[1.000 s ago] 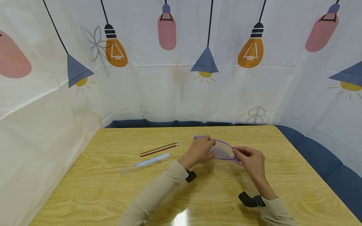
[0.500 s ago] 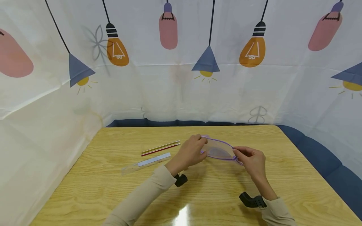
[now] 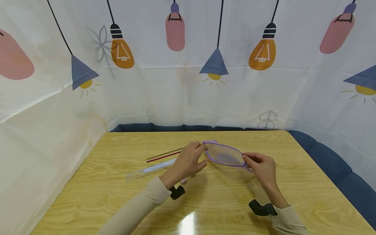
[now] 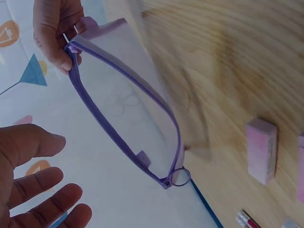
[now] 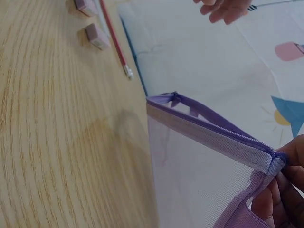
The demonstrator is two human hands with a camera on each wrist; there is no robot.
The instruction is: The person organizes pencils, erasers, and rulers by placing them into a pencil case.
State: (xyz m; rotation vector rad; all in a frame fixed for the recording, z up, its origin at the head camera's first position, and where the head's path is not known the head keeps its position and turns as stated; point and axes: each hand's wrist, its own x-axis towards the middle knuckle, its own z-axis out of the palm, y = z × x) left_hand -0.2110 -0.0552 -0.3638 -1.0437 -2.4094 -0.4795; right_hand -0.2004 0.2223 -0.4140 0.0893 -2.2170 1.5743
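Note:
A mesh zip pouch (image 3: 224,155) with purple edging stands over the table, its zipped mouth spread wide. My right hand (image 3: 262,166) pinches one end corner of it, as the right wrist view shows at the zip's end. At the far end of the zip hangs a round ring pull (image 4: 180,176). My left hand (image 3: 188,160) is beside that far end, fingers loosely spread and apart from the pouch in the left wrist view. Two pink erasers lie on the table, a nearer one (image 4: 261,149) and another at the frame's edge (image 4: 301,166).
Left of the hands lie a gold pencil (image 3: 164,152), a red pencil (image 3: 161,158) and a clear sleeve with a white strip (image 3: 158,166). The wooden table (image 3: 88,195) is backed by a white curtain (image 3: 182,94) printed with lamps. Dark blue padding (image 3: 323,156) borders the right side.
My left hand has moved left and toward me, away from the pouch, uncovering its left end and an eraser. The right hand keeps its grip in the same place.

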